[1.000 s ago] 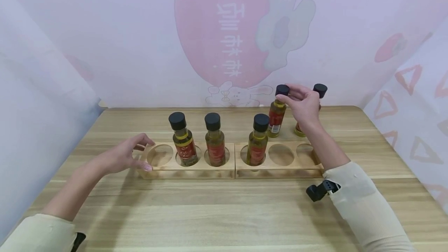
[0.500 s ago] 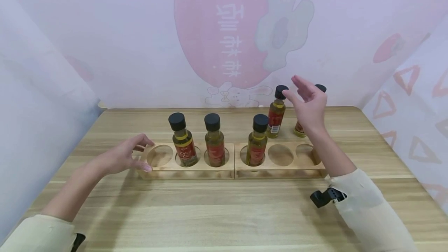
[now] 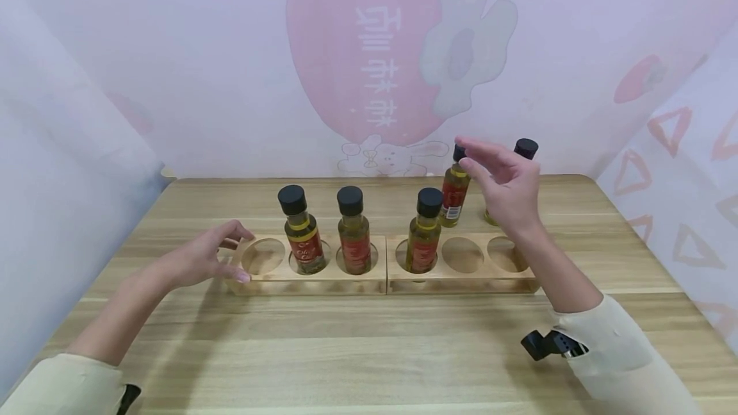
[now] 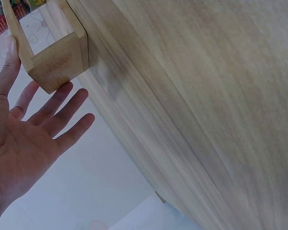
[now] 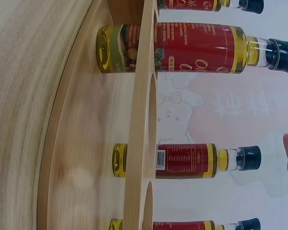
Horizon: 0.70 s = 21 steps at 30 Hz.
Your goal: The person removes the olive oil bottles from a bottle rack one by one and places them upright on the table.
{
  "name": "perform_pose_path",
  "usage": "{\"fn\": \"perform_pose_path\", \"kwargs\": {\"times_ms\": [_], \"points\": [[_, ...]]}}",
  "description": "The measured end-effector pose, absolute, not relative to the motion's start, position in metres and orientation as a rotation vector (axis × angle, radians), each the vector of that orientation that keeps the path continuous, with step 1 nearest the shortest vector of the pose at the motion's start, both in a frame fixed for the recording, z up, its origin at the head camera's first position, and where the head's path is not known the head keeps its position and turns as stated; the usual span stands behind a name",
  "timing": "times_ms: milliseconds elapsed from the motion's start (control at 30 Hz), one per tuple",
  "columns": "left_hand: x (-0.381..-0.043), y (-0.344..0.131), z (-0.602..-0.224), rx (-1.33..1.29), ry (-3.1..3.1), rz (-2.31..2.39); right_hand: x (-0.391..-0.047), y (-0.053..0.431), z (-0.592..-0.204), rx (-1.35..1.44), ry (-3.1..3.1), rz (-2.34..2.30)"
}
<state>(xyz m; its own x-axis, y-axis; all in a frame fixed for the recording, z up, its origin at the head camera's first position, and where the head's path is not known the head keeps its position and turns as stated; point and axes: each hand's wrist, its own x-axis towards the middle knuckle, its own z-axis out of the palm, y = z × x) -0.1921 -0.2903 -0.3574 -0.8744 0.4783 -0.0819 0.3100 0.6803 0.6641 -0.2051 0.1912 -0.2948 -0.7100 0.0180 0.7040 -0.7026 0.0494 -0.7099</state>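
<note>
Wooden racks (image 3: 287, 269) stand end to end on the surface (image 3: 369, 351), carrying three upright bottles (image 3: 355, 245); two rear bottles (image 3: 455, 194) stand behind them. The left hand (image 3: 198, 256), fingers spread, touches the racks' left end; the right hand (image 3: 512, 191), thumb and fingers parted, hangs near the rear bottles' caps.

Curtained booth (image 3: 219, 69), wooden table (image 3: 369, 357)
</note>
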Motion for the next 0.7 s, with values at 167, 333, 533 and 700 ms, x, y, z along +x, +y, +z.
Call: {"fn": "perform_pose_path", "kwargs": {"times_ms": [167,333,533,700], "points": [[-0.192,-0.29,-0.357,0.639,2.649,0.975,-0.199,0.191,-0.295,0.762,-1.871,1.716],[-0.192,-0.291,-0.358,0.637,2.653,0.968,-0.195,0.191,-0.298,0.885,-1.982,1.75],[-0.192,-0.291,-0.358,0.633,2.653,0.97,-0.19,0.189,-0.3,0.963,-2.101,1.841],[-0.192,-0.291,-0.358,0.628,2.648,0.976,-0.187,0.189,-0.303,0.968,-2.171,1.906]]}}
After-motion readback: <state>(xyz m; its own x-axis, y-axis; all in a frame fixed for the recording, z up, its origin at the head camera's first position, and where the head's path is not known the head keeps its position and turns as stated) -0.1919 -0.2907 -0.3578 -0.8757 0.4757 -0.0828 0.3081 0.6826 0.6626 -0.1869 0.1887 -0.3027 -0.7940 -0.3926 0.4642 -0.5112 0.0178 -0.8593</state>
